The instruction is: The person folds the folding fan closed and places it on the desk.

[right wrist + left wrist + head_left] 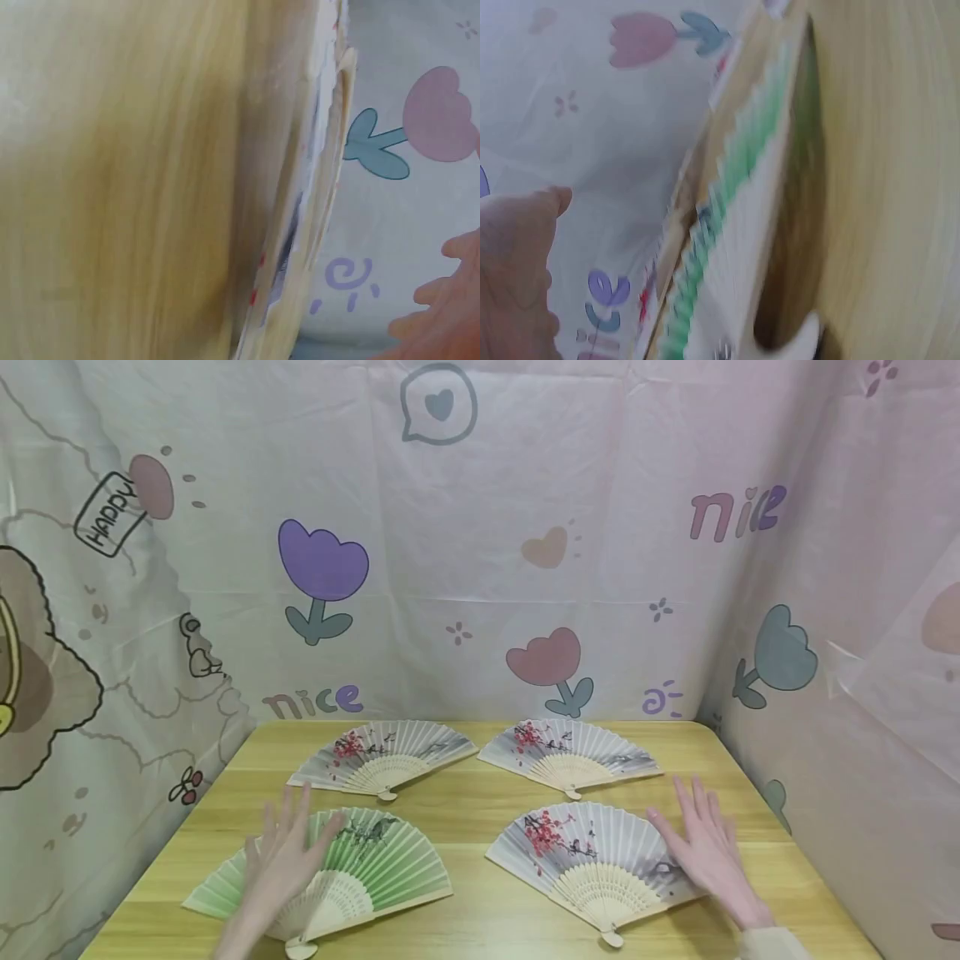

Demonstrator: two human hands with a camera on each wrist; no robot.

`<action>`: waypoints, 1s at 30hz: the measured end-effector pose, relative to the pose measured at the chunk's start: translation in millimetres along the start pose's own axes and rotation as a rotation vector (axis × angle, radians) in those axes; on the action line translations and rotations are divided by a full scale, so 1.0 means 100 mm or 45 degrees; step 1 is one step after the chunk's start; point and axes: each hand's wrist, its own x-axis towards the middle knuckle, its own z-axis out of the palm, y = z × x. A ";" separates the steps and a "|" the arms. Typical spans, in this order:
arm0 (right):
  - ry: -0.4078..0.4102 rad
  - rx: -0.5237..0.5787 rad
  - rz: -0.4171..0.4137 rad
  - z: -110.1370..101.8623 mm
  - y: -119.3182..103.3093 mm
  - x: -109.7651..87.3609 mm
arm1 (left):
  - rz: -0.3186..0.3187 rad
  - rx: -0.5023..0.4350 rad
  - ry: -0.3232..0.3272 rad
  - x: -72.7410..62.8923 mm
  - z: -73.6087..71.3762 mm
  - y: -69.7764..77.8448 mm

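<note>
Spread over the left part of a green folding fan (405,860), my left hand (283,860) has its fingers straight and apart. The left wrist view shows that hand (514,262) at the left edge, with the green fan (735,225) beyond it. My right hand (708,852), fingers also extended, overlaps the right end of a grey-white fan (585,843) with red blossoms. In the right wrist view the right hand (442,307) shows at the lower right, and the near fan (289,247) is seen almost edge-on. Neither hand grips anything.
Two more open blossom-printed fans lie along the back of the wooden table (465,827): a back left fan (382,756) and a back right fan (570,756). A printed cloth (465,527) hangs behind the table and along both sides.
</note>
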 end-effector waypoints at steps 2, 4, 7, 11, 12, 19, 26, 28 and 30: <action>-0.018 0.113 0.005 -0.03 -0.01 0.00 | 0.002 -0.102 -0.045 -0.02 -0.01 0.09; -0.042 0.262 0.016 -0.08 -0.02 0.01 | 0.015 -0.223 -0.088 -0.05 -0.01 0.16; -0.093 0.507 0.073 -0.14 -0.04 0.00 | 0.023 -0.422 -0.168 -0.08 -0.01 0.26; -0.154 0.716 0.189 -0.23 -0.05 -0.02 | 0.011 -0.697 -0.267 -0.13 0.02 0.40; -0.163 0.764 0.212 -0.24 -0.04 -0.03 | 0.011 -0.761 -0.282 -0.14 0.04 0.44; -0.256 1.157 0.271 -0.31 0.19 -0.14 | 0.041 -1.159 -0.307 -0.25 0.29 0.83; -0.258 1.480 0.366 -0.33 0.49 -0.17 | 0.125 -1.685 -0.624 -0.38 0.57 1.11; -0.276 1.527 0.424 -0.34 0.52 -0.16 | 0.132 -1.817 -0.710 -0.40 0.64 1.16; -0.294 1.546 0.477 -0.35 0.53 -0.16 | 0.122 -1.946 -0.779 -0.40 0.71 1.20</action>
